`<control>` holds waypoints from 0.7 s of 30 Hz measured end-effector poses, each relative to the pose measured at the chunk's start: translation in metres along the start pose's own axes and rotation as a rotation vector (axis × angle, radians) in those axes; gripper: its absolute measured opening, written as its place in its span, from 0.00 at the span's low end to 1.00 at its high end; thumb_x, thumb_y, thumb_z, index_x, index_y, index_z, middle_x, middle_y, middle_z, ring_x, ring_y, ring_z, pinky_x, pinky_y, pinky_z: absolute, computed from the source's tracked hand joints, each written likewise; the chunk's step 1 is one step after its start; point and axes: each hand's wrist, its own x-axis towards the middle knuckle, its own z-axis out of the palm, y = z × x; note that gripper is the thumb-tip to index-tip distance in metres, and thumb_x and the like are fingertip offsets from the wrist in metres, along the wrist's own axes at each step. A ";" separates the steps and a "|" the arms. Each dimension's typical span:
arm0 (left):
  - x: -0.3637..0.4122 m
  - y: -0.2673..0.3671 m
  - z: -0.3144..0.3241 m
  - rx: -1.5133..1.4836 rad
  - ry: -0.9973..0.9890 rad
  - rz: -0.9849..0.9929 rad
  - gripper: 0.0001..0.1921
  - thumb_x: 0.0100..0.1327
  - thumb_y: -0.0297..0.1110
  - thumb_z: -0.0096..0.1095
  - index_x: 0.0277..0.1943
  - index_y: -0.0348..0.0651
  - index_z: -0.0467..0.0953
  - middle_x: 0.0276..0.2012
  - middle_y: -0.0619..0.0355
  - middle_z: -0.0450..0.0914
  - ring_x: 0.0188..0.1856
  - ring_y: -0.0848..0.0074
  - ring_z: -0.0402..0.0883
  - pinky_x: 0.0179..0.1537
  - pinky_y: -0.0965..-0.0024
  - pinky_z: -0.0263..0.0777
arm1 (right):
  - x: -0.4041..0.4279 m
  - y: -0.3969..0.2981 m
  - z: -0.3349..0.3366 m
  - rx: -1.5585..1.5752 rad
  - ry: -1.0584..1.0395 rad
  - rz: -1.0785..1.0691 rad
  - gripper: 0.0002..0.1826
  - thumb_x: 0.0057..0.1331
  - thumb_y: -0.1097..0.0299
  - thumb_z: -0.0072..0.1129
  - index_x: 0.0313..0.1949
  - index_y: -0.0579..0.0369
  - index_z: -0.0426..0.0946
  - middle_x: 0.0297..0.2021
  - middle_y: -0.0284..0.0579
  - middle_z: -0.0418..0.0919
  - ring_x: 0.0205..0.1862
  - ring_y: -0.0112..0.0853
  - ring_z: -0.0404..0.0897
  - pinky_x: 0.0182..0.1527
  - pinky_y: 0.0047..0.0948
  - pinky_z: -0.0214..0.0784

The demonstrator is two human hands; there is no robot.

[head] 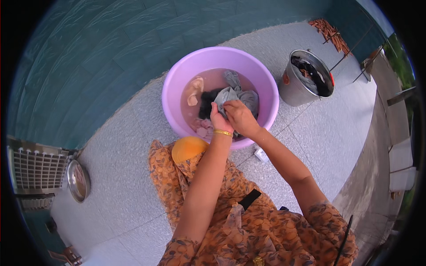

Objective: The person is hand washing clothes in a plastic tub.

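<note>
A round purple plastic basin [186,61] stands on the floor before me, with cloudy water and clothes in it. Over its near side, my left hand [220,121] and my right hand [241,118] are close together, both gripping a grey cloth [226,95]. Part of that cloth is hidden behind my fingers. A dark garment [209,101] lies left of my hands in the water. Farther left floats a beige cloth [195,89], and a pink cloth [203,127] lies by the near rim. More grey fabric [249,99] sits on the right side.
A metal bucket [298,89] holding dark clothes stands right of the basin. A small white packet [261,155] lies by the basin's near rim. At far left is a steel bowl [78,181]. A teal tiled wall [133,50] runs behind. Reddish sticks [331,35] are piled at back right.
</note>
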 end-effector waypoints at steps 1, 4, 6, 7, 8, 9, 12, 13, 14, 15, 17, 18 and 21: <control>-0.002 0.005 0.000 -0.005 0.000 0.010 0.26 0.63 0.50 0.29 0.51 0.34 0.62 0.50 0.47 0.66 0.54 0.61 0.64 0.56 0.59 0.55 | -0.004 -0.011 -0.005 0.028 -0.092 -0.050 0.07 0.52 0.73 0.51 0.31 0.60 0.74 0.36 0.47 0.73 0.39 0.41 0.70 0.40 0.34 0.62; -0.004 0.006 -0.002 0.050 -0.106 0.098 0.25 0.64 0.47 0.29 0.52 0.34 0.61 0.51 0.47 0.65 0.54 0.60 0.64 0.57 0.58 0.54 | -0.005 -0.005 -0.016 0.018 -0.152 -0.049 0.08 0.53 0.71 0.50 0.32 0.58 0.74 0.39 0.46 0.72 0.41 0.41 0.69 0.43 0.35 0.60; -0.004 0.003 -0.004 0.037 -0.197 0.047 0.25 0.64 0.47 0.30 0.53 0.36 0.61 0.52 0.49 0.65 0.54 0.62 0.64 0.56 0.59 0.55 | -0.004 0.028 -0.016 0.043 -0.090 0.112 0.09 0.54 0.69 0.50 0.34 0.57 0.74 0.38 0.46 0.72 0.40 0.42 0.69 0.42 0.36 0.60; -0.005 0.004 -0.004 0.026 -0.283 0.009 0.25 0.64 0.48 0.31 0.55 0.38 0.60 0.53 0.51 0.65 0.54 0.63 0.64 0.56 0.61 0.56 | -0.002 0.037 -0.019 0.041 -0.092 0.111 0.09 0.54 0.69 0.50 0.34 0.57 0.74 0.38 0.46 0.72 0.40 0.42 0.69 0.42 0.36 0.60; -0.007 0.005 -0.004 0.024 -0.284 0.010 0.25 0.64 0.48 0.31 0.55 0.38 0.60 0.53 0.51 0.65 0.54 0.63 0.64 0.56 0.61 0.56 | 0.000 0.044 -0.021 0.060 -0.035 0.279 0.09 0.55 0.68 0.50 0.34 0.57 0.73 0.36 0.45 0.73 0.39 0.39 0.69 0.42 0.34 0.60; -0.010 0.006 -0.002 0.058 -0.315 -0.055 0.24 0.63 0.48 0.33 0.55 0.39 0.60 0.53 0.52 0.65 0.55 0.64 0.63 0.56 0.61 0.55 | 0.003 0.048 -0.022 0.079 0.024 0.447 0.09 0.57 0.67 0.49 0.34 0.58 0.73 0.35 0.44 0.74 0.38 0.36 0.70 0.41 0.32 0.61; -0.017 0.004 0.004 0.113 -0.362 -0.124 0.24 0.63 0.47 0.36 0.55 0.39 0.61 0.54 0.53 0.64 0.56 0.65 0.63 0.57 0.61 0.55 | 0.008 0.052 -0.019 0.688 0.075 0.642 0.11 0.60 0.63 0.48 0.35 0.58 0.71 0.29 0.37 0.73 0.34 0.26 0.69 0.37 0.26 0.61; -0.019 0.004 0.004 0.135 -0.377 -0.127 0.24 0.63 0.47 0.37 0.55 0.38 0.61 0.53 0.52 0.65 0.56 0.65 0.63 0.57 0.61 0.55 | 0.008 0.049 -0.019 0.689 0.074 0.640 0.11 0.60 0.63 0.48 0.35 0.58 0.71 0.29 0.37 0.73 0.34 0.26 0.69 0.37 0.26 0.61; -0.019 0.005 0.003 0.135 -0.378 -0.126 0.24 0.63 0.47 0.37 0.55 0.38 0.61 0.53 0.52 0.65 0.56 0.65 0.63 0.57 0.61 0.55 | 0.008 0.047 -0.020 0.890 -0.015 0.771 0.12 0.61 0.62 0.47 0.35 0.58 0.70 0.28 0.34 0.71 0.32 0.22 0.68 0.36 0.23 0.61; -0.018 0.005 0.002 0.142 -0.364 -0.117 0.24 0.62 0.48 0.38 0.54 0.38 0.62 0.52 0.52 0.66 0.54 0.66 0.65 0.56 0.62 0.56 | 0.009 0.044 -0.022 1.089 -0.107 0.898 0.12 0.62 0.61 0.46 0.35 0.58 0.69 0.26 0.31 0.70 0.30 0.18 0.66 0.34 0.20 0.61; -0.015 0.006 -0.001 0.149 -0.352 -0.109 0.24 0.62 0.48 0.40 0.53 0.38 0.63 0.51 0.52 0.67 0.53 0.66 0.66 0.55 0.62 0.57 | 0.006 0.048 -0.015 1.090 -0.015 0.849 0.11 0.62 0.61 0.46 0.35 0.57 0.68 0.25 0.30 0.69 0.29 0.17 0.66 0.33 0.19 0.60; -0.012 0.008 -0.002 0.194 -0.293 -0.128 0.24 0.62 0.47 0.41 0.53 0.38 0.63 0.51 0.52 0.68 0.53 0.66 0.66 0.55 0.62 0.58 | 0.005 0.047 -0.014 1.089 0.077 0.803 0.10 0.63 0.62 0.45 0.34 0.56 0.68 0.25 0.30 0.68 0.27 0.17 0.65 0.32 0.19 0.60; -0.008 0.007 -0.011 0.364 -0.170 -0.107 0.21 0.60 0.45 0.46 0.51 0.40 0.64 0.48 0.54 0.70 0.51 0.67 0.68 0.53 0.62 0.60 | 0.004 0.043 -0.010 1.075 0.136 0.778 0.09 0.63 0.63 0.44 0.32 0.56 0.68 0.25 0.30 0.68 0.27 0.17 0.65 0.31 0.18 0.60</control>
